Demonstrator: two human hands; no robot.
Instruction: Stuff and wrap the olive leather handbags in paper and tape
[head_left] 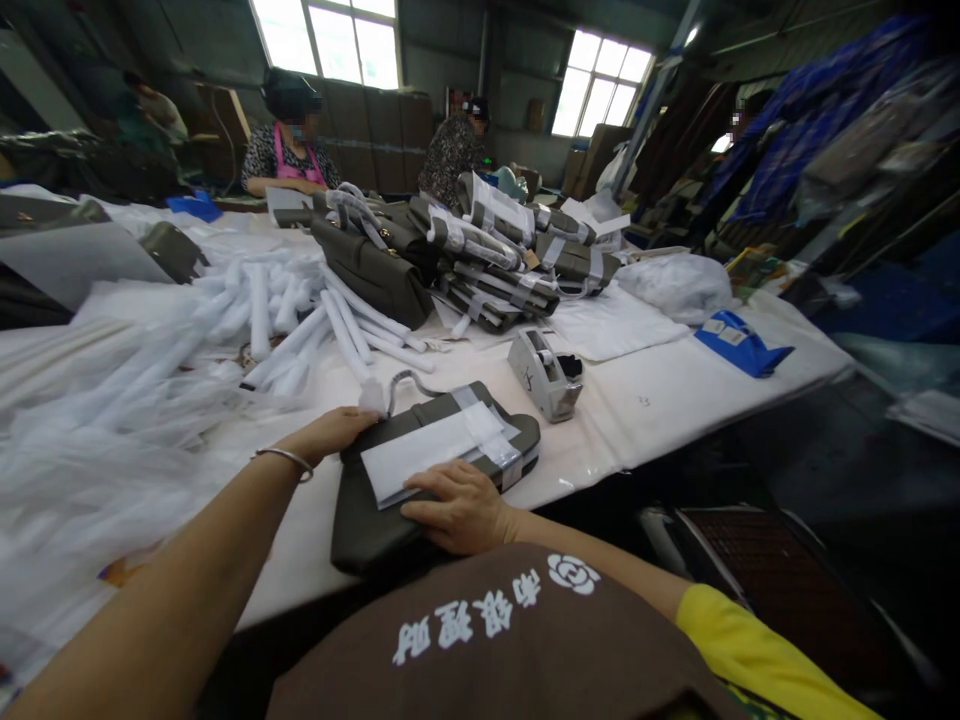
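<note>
A dark olive handbag (382, 535) lies on the table edge in front of me. White folded paper (412, 455) rests on it, and clear tape (491, 435) crosses its right part. My right hand (461, 505) lies on the paper and bag with its fingers stretched out. At the bag's far left edge is my left hand (349, 428), its fingers drawn together beside a bit of white wrapping (371, 396) and the grey wrapped handle (405, 378). What those fingers grip is hidden. Just behind the bag stands a grey tape dispenser (546, 375).
Several white rolls (292, 330) and loose white sheets (67, 440) cover the left of the table. Behind them is a pile of olive bags (382, 260), some taped. A blue packet (739, 342) lies at the right. Other people (289, 150) are across the table.
</note>
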